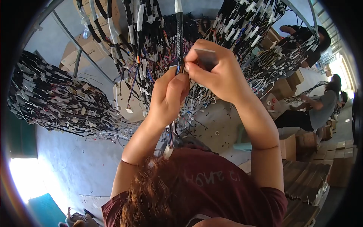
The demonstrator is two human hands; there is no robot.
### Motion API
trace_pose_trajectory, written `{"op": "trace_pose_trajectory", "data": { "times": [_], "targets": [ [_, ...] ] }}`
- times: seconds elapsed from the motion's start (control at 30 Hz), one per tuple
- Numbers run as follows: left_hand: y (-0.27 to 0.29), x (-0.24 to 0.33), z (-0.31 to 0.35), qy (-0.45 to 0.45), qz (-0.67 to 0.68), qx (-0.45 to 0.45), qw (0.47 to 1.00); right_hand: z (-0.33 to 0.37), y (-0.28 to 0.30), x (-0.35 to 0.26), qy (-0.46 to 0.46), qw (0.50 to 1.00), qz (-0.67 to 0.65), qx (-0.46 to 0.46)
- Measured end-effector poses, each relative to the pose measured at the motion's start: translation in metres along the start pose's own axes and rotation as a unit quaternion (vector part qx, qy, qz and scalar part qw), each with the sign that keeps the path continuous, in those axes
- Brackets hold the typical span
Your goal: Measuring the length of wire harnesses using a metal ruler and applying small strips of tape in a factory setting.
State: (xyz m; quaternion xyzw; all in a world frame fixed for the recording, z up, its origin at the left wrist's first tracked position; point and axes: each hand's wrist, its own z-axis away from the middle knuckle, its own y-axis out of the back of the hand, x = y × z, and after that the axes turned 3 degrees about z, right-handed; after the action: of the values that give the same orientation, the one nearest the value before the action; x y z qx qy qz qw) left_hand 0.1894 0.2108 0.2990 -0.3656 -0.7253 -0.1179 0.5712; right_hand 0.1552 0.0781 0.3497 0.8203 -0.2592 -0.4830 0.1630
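A black-wrapped wire harness (179, 36) hangs in front of me, with a white band near its top and loose coloured wires at its lower end. My left hand (169, 92) is closed round those wires just below the wrapping. Close beside it, my right hand (217, 73) has thumb and fingertips pinched together at the wires. A flat, dark grey, shiny piece (206, 57) is tucked in the right hand's curled fingers; its exact kind is unclear. Below the left hand, wires run down to a white connector (168, 152).
Thick bundles of black-and-white harnesses hang at left (64, 100) and upper right (245, 24). Grey metal rack bars (72, 32) cross the upper left. Cardboard boxes (285, 87) stand to the right, where other people (321, 108) are at work. A teal surface (45, 210) is at lower left.
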Motion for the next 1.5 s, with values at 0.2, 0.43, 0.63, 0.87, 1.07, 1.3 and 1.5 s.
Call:
{"op": "trace_pose_trajectory", "data": {
  "times": [0.2, 0.43, 0.63, 0.87, 1.07, 1.3, 1.5],
  "targets": [
    [0.0, 0.004, -0.005, 0.11, 0.24, -0.052, 0.963, -0.002, -0.007, 0.012, -0.097, 0.974, -0.2, -0.033],
    [0.006, 0.002, -0.007, 0.175, 0.412, -0.112, 0.887, 0.003, -0.003, 0.003, -0.153, 0.973, -0.173, -0.031],
    [-0.001, -0.001, -0.003, 0.11, 0.222, -0.052, 0.967, 0.011, 0.005, -0.013, -0.012, 0.997, 0.079, 0.012],
    [-0.003, 0.002, -0.003, 0.02, 0.091, -0.037, 0.995, -0.001, 0.006, -0.016, 0.041, 0.992, 0.117, 0.007],
    [-0.001, 0.025, 0.004, 0.138, 0.325, -0.146, 0.924, -0.006, 0.001, 0.029, -0.116, 0.993, -0.013, -0.028],
    [-0.007, -0.004, -0.001, 0.031, 0.265, -0.137, 0.954, 0.01, -0.009, 0.033, -0.21, 0.965, -0.155, -0.019],
    [-0.01, -0.011, -0.019, -0.259, -0.213, -0.041, 0.941, 0.048, 0.002, 0.032, -0.166, 0.955, -0.191, 0.157]
  ]
}}
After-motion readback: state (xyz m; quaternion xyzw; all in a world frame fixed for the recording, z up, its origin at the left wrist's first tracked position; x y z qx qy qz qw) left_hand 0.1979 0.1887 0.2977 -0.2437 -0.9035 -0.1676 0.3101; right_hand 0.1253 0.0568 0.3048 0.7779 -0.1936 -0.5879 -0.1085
